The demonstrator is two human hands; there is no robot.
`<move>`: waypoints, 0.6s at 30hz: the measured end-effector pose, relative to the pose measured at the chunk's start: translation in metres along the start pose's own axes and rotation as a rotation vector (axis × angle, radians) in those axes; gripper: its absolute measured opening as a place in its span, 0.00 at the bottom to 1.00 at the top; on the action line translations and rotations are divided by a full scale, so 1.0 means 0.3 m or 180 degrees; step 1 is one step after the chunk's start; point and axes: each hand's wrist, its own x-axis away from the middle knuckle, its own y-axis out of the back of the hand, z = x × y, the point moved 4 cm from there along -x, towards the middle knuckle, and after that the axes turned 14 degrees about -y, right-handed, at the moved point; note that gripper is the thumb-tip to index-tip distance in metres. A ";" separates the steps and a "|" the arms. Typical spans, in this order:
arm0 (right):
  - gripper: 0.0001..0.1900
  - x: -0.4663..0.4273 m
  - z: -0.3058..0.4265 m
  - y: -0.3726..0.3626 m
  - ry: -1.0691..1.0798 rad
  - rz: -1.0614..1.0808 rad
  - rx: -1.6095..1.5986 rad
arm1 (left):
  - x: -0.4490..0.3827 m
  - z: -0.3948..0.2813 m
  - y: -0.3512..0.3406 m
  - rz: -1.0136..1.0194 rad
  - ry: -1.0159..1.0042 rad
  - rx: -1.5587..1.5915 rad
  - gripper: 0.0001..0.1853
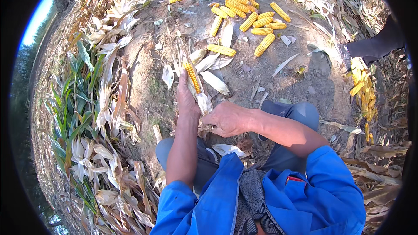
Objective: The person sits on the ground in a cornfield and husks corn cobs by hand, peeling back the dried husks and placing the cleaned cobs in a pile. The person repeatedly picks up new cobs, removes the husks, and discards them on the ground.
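Note:
My left hand [187, 96] is wrapped around an ear of corn [192, 76] with its yellow kernels partly bared. Pale dry husk [204, 103] still covers the end of the ear nearest me. At that end my right hand [225, 118] is closed on the husk, its fingertips partly hidden from view. Just beyond the hands lie some loose husk leaves [215, 83] on the bare soil. One husked corn cob [221, 50] rests on the ground a little farther off.
A heap of husked yellow cobs [238, 5] lies ahead, with several scattered around it. Cut corn stalks and husks [104, 111] are piled along the left. To the right, another person's leg [375, 44] stands by a second cob pile [365, 94].

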 end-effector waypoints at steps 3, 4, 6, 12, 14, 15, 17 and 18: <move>0.12 0.005 -0.023 -0.006 -0.0166 -0.0035 0.0094 | -0.001 -0.016 -0.020 0.0266 -0.0134 0.0033 0.23; 0.13 0.010 -0.019 0.002 -0.0253 -0.0085 0.0154 | -0.005 -0.025 -0.021 0.0441 -0.0207 0.0056 0.24; 0.17 0.016 -0.010 0.028 -0.0303 -0.0075 0.0208 | -0.020 -0.027 -0.013 0.0248 -0.0471 -0.0498 0.27; 0.23 0.027 -0.062 0.211 -0.0459 -0.0595 0.0125 | 0.005 -0.031 -0.052 -0.0266 -0.0862 -0.0928 0.24; 0.15 0.024 -0.108 0.241 -0.1101 -0.1157 -0.1219 | 0.011 -0.039 -0.037 0.0051 -0.1140 -0.1371 0.24; 0.13 0.027 -0.116 0.261 -0.1427 -0.1448 -0.1900 | 0.019 -0.043 -0.045 0.0227 -0.1267 -0.1592 0.23; 0.19 0.014 -0.156 0.231 -0.1381 -0.1345 -0.2890 | 0.038 -0.040 -0.070 0.0467 -0.1550 -0.1799 0.21; 0.20 0.000 -0.158 0.210 -0.1383 -0.1355 -0.3203 | 0.046 -0.047 -0.064 0.0553 -0.1656 -0.2082 0.21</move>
